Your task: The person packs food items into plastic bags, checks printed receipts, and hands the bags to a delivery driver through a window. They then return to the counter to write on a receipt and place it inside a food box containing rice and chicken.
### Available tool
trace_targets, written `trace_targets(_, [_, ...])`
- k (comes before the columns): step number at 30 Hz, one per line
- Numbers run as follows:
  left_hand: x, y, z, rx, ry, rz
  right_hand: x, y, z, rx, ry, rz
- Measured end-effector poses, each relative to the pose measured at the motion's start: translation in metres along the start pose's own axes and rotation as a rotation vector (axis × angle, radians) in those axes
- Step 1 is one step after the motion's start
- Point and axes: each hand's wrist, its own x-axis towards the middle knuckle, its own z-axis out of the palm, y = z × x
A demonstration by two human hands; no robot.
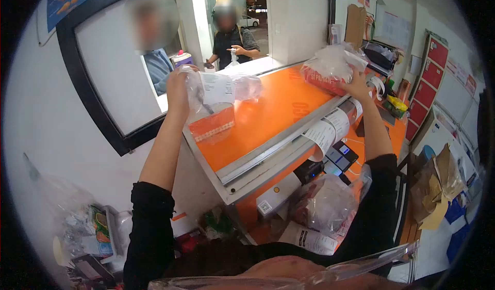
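My left hand (178,86) is closed on the gathered top of a clear plastic bag (195,99), near the service window. Inside the bag sits an orange box (214,122), and a white printed receipt (217,89) is on its front. My right hand (359,87) grips the side of a second plastic bag (330,60) at the far right of the orange counter. That bag has a red box (317,78) with white lettering in it. The fingertips of my left hand are partly hidden by the plastic.
Two people stand beyond the black-framed window (118,148); one holds a small bag. Long printed receipts (326,132) curl over the edge of the orange counter (273,109). Below are phones (341,157), a white printer (276,194) and another plastic bag (330,202). Red lockers (430,76) stand right.
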Motion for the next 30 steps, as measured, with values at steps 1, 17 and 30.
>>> trace_targets(1, [-0.001,0.002,-0.002,0.094,-0.018,0.044,-0.005,-0.008,-0.001,0.016,0.036,-0.028])
trace_targets(17, [-0.080,0.076,0.011,0.951,-0.015,0.647,-0.101,-0.155,-0.034,0.266,-0.078,-0.276])
trace_targets(30, [-0.218,0.178,0.070,-0.675,-1.285,-0.264,-0.111,-0.148,-0.004,0.251,-0.214,-0.401])
